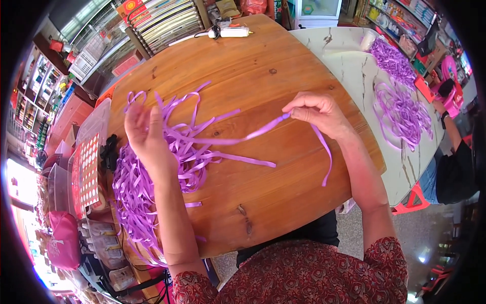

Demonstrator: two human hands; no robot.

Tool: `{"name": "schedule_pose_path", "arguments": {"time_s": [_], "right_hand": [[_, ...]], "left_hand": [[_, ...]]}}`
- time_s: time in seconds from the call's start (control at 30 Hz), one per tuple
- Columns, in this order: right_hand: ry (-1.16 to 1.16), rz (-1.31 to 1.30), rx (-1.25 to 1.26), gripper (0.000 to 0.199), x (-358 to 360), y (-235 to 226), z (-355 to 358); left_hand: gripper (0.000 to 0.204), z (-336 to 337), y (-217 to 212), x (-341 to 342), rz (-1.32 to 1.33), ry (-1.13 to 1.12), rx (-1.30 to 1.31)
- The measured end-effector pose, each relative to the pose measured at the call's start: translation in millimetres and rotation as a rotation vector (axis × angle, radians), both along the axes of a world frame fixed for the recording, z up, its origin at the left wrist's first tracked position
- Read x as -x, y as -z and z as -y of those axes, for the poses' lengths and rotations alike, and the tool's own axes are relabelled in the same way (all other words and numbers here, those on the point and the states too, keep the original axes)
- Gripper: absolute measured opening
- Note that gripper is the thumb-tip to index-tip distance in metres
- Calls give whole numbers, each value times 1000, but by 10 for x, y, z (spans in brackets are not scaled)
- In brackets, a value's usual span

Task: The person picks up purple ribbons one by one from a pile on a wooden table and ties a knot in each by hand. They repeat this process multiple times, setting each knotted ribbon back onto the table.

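Note:
My right hand [324, 115] is closed in a pinch on a purple ribbon [266, 129] over the middle right of the wooden table. From the pinch, one stretch slopes left to the heap and a loose tail [326, 157] hangs down on the near side. At the fingertips the ribbon looks bunched and bluer; whether it is knotted I cannot make out. My left hand [144, 126], slightly blurred, is raised with thumb and fingers apart above a large tangled pile of purple ribbons [134, 187]. A ribbon loop shows just beyond its fingertips.
A white power strip [235, 32] lies at the table's [283, 197] far edge. On the marble-patterned table [344, 50] to the right are two more purple ribbon heaps [405, 114]. Beyond it, a person's arm [453, 129] shows. Boxes and a dotted sheet [89, 169] crowd the left side.

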State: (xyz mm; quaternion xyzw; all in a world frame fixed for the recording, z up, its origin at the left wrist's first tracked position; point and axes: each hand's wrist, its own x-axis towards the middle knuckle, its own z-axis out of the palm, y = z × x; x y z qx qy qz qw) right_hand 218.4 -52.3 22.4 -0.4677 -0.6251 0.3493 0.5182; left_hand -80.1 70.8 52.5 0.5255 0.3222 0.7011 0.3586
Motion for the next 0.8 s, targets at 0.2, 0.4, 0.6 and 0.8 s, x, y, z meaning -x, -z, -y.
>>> {"name": "schedule_pose_path", "arguments": {"time_s": [0.2,0.4,0.6,0.8], "right_hand": [[-41,91,-49,15,127,-25,54],[21,86,-174,17,291,-61,103],[112,183,-97,14,167,-124,86],[213,121,-29,11,12,-34,28]], "left_hand": [[32,406,136,-485,-394,114,-182],[18,862,471,-877,-218,861,434],[6,463,552,-671,-422,423,83],[14,134,476,-405,-1086,-78,-124]]}}
